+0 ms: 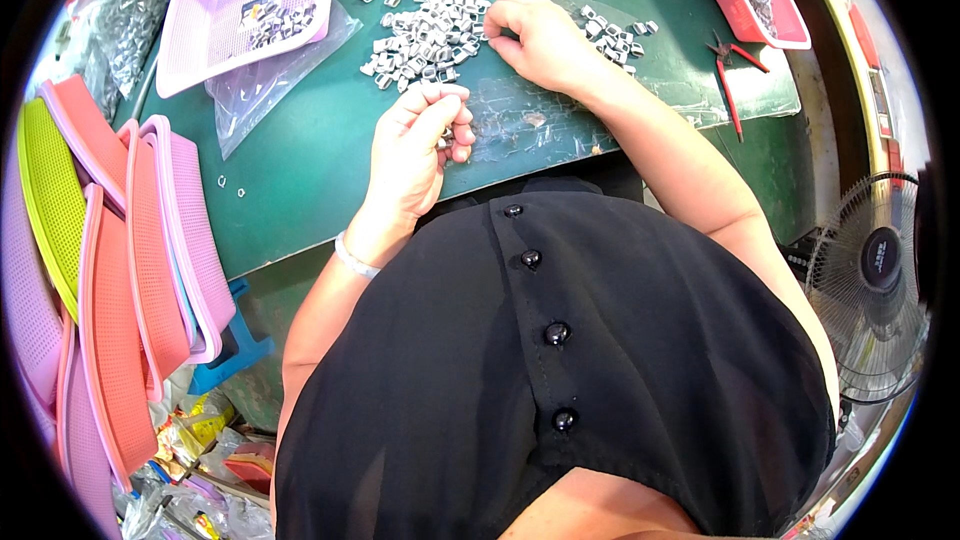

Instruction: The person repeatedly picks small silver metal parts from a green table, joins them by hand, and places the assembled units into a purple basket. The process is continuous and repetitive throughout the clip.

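Observation:
A heap of small silvery, square-looking metal pieces with open middles (425,35) lies on the green tabletop. My left hand (415,135) is closed near the table's front edge, just below the heap. A few of the same metal pieces show between its curled fingers. At the right side of the heap, my right hand (545,40) has its fingers bent and drawn together, their tips touching the heap's edge. Whatever those fingertips pinch is hidden. A smaller cluster of metal pieces (612,40) lies beyond my right hand, on its right.
A pink basket (180,50) holding some metal pieces stands at the back left, on a clear plastic bag (240,110). Red-handled pliers (728,90) lie right, below a red basket (790,38). Stacked baskets (115,340) fill the left; a fan (865,290) stands right.

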### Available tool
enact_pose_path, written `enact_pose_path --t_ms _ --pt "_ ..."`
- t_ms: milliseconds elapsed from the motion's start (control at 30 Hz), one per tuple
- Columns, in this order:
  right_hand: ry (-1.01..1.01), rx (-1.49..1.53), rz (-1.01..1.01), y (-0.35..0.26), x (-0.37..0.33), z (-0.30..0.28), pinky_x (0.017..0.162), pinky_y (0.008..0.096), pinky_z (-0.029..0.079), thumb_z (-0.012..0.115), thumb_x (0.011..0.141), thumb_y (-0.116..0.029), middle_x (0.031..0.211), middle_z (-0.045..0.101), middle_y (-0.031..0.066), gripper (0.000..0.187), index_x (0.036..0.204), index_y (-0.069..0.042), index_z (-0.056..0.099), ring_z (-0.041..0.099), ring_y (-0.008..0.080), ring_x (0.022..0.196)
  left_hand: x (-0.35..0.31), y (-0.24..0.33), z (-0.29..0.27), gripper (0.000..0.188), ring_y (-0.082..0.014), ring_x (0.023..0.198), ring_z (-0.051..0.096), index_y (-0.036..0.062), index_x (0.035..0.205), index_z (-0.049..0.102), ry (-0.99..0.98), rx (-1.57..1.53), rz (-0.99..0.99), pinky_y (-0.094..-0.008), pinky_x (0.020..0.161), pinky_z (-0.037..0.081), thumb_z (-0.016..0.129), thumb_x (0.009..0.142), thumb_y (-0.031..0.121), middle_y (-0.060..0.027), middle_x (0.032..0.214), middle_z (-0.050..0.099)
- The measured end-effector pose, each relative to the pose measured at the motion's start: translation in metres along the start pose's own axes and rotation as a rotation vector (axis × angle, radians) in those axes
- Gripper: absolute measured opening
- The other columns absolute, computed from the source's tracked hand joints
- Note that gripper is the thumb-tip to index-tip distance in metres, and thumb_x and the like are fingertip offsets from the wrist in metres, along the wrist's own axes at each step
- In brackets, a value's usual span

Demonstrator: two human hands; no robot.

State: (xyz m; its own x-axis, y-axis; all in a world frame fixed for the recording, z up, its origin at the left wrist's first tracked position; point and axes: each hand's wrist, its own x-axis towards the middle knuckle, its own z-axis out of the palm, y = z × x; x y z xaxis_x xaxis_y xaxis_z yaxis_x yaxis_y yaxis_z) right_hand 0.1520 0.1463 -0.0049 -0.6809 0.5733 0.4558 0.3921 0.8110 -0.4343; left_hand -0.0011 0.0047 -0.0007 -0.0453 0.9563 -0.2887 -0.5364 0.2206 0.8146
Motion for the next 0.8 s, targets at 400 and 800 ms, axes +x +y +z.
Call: enact_pose_path --t_ms 400,800 --pt "-0.077 0.226 -0.046 -0.046 -0.006 -0.019 0.078 0.0355 0.045 0.063 0.072 -0.002 0.087 0.059 0.0068 0.038 0.109 -0.005 0.052 0.057 0.0258 0.087 0.001 0.001 0.002 0.012 -0.0103 0.059 0.053 0.0028 0.093 0.057 0.028 -0.047 -0.007 -0.0229 0.051 0.042 0.053 0.089 0.013 -0.0032 0.073 0.058" --pt "-0.029 0.274 -0.084 -0.061 -0.014 -0.016 0.072 0.0349 0.045 0.061 0.073 -0.003 0.083 0.058 0.0055 0.041 0.112 -0.008 0.052 0.055 0.0249 0.082 -0.001 0.0 0.001 0.011 -0.0097 0.056 0.052 0.0035 0.088 0.057 -0.006 -0.052 0.02 -0.0225 0.049 0.04 0.052 0.09 0.013 -0.0026 0.07 0.057"
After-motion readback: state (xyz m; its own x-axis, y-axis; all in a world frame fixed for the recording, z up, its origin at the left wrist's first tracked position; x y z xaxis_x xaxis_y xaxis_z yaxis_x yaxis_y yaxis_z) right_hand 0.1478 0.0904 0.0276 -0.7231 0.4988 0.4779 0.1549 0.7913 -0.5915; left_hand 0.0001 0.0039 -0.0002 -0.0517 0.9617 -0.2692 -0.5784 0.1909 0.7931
